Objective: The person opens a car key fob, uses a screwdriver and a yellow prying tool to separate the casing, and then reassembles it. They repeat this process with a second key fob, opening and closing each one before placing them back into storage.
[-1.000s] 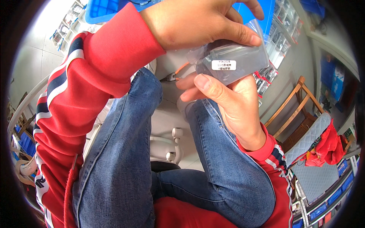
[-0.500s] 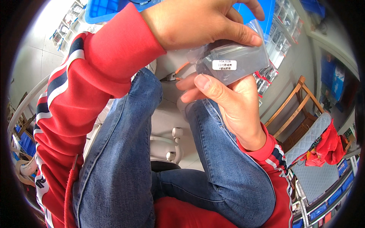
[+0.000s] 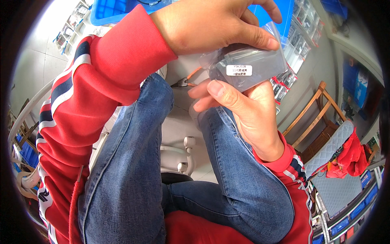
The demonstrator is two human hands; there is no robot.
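A small clear plastic bag with a dark item inside and a white printed label on its front is held up over my knees. My left hand, reaching across from the left, grips the bag's upper edge with its thumb on the front. From below, my right hand supports the bag, its thumb at the lower left edge and its fingers partly hidden behind. The item inside is too obscured by plastic to name. Both forearms wear red sleeves.
Behind my left hand stand a blue bin and racks of small packaged parts. Orange-handled pliers lie beyond my knees. On the right are a wooden frame and a padded chair with red cloth on it.
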